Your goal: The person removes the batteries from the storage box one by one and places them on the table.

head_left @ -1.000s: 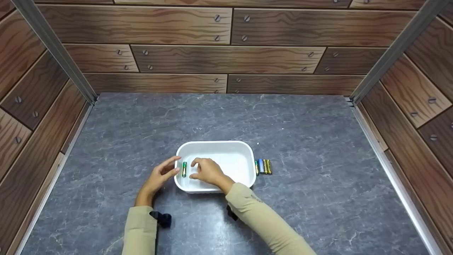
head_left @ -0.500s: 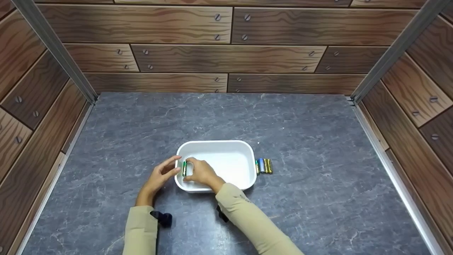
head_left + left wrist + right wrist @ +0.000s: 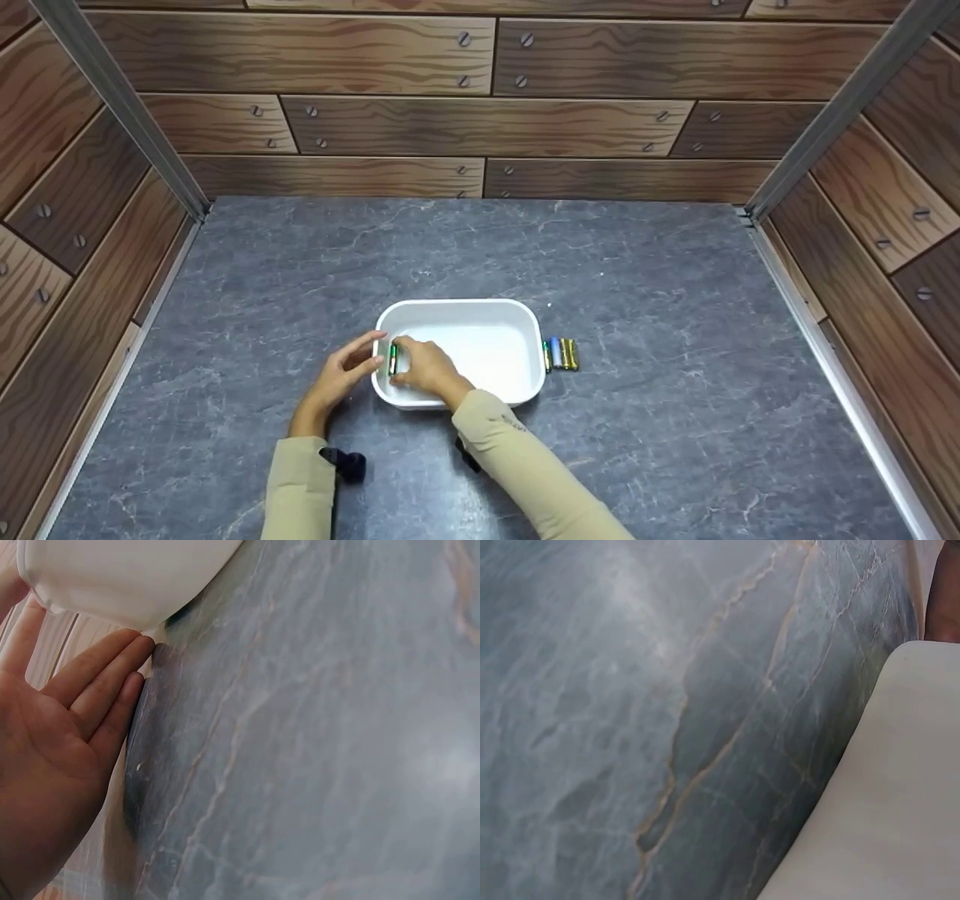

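Observation:
In the head view, a white rectangular tub (image 3: 480, 301) with rounded corners sits on the dark marbled surface. A green-ended battery (image 3: 393, 361) stands lengthwise away from me inside its left end. My right hand (image 3: 429, 367) reaches into the tub and holds this battery by its two ends, thumb at the near end and finger at the far end. My left hand (image 3: 334, 379) rests on the tub's left rim with thumb and index finger spread. Its other fingers (image 3: 105, 686) lie straight against the tub's outer wall in the left wrist view. The right wrist view hides the right hand's fingers.
Several batteries lie side by side against the tub's right outer wall: a green one (image 3: 547, 356), a blue one (image 3: 556, 352) and gold ones (image 3: 570, 354). Wood-patterned panels (image 3: 480, 124) enclose the back and sides.
My right hand has moved left inside the tub and its thumb and finger have come onto the ends of the battery. The left hand stays at the rim.

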`<state>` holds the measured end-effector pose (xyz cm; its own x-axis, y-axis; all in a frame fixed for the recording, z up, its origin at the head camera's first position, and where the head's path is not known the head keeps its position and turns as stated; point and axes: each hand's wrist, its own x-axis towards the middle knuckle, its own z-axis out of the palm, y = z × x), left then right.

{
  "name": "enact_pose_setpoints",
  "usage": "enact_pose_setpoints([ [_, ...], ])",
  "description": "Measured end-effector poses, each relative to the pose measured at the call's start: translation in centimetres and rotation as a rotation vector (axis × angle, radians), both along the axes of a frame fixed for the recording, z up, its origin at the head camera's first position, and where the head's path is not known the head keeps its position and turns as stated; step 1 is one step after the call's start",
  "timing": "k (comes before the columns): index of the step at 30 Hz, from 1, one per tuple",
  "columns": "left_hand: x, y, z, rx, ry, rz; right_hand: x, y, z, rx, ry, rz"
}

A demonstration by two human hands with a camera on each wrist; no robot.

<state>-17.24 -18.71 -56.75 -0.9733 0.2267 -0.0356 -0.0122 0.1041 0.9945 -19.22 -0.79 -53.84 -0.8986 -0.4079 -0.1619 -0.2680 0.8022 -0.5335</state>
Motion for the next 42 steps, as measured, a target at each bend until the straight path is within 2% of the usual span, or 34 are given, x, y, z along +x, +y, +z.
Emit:
enact_pose_setpoints([
  [6,0.0,0.0,0.0,0.0,0.014,0.012,0.1,0.0,0.0,0.005,0.026,0.013],
  [16,0.1,-0.1,0.1,-0.037,0.003,-0.013,0.1,0.3,0.3,0.031,0.055,0.036],
  [26,0.0,0.0,0.1,-0.033,-0.005,-0.005,-0.3,1.0,1.3,-0.018,0.031,0.01],
  [32,0.1,-0.2,0.1,-0.023,0.013,-0.031,-0.5,1.8,1.8,-0.017,0.028,0.01],
  [42,0.1,-0.1,0.2,-0.016,-0.033,-0.026,-0.6,3.1,2.3,-0.041,0.026,0.037],
])
